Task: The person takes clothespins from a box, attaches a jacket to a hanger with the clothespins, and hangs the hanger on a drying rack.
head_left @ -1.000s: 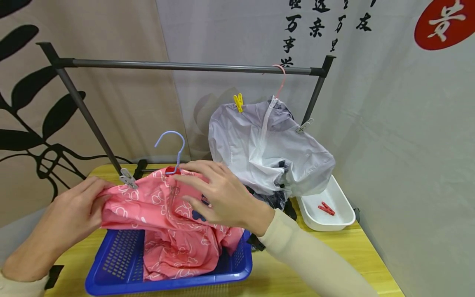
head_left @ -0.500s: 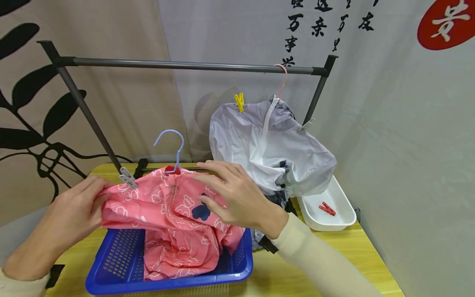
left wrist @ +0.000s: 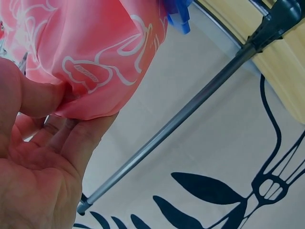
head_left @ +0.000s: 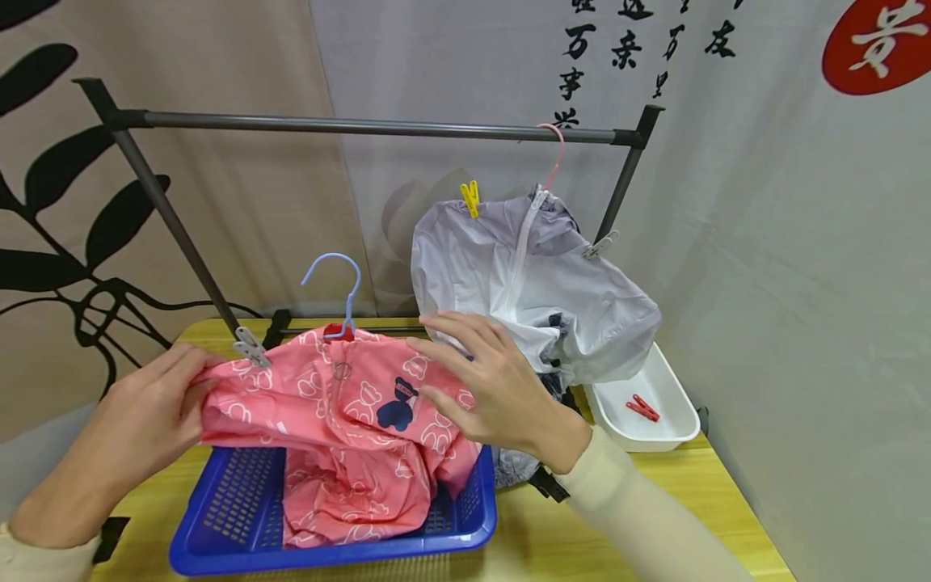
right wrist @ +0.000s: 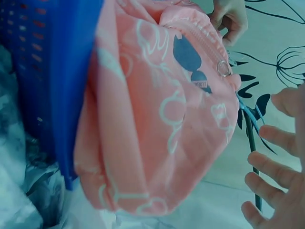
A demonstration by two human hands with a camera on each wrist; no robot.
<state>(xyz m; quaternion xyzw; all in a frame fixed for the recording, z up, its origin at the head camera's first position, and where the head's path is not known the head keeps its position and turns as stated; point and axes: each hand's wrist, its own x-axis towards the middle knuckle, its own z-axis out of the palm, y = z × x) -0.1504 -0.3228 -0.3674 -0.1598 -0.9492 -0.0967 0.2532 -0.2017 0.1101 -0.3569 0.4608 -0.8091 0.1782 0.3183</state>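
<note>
A pink zip jacket (head_left: pixel 407 372) with white bear outlines and a dark bear print hangs on a blue hanger (head_left: pixel 352 287), its lower part lying in a blue basket (head_left: pixel 218 558). My left hand (head_left: pixel 149 404) pinches the sleeve end at the left; in the left wrist view the thumb and fingers (left wrist: pixel 88 138) grip the pink fabric. A grey clothespin (head_left: pixel 250 347) is clipped on that side's shoulder. Over the other shoulder, my right hand (head_left: pixel 502 388) is held with fingers spread and nothing in them. In the right wrist view its fingers (right wrist: pixel 271 169) stand apart from the fabric.
A dark metal rack (head_left: pixel 349 125) spans the back. From it a pink hanger (head_left: pixel 558 153) carries a pale grey jacket (head_left: pixel 465 259) with a yellow clothespin (head_left: pixel 469 199) and a grey one. A white tray (head_left: pixel 684 412) with red clothespins (head_left: pixel 642 407) stands on the right.
My right hand has moved rightward along the jacket from near the collar to the right shoulder, uncovering the dark bear print. The left hand keeps its hold on the sleeve.
</note>
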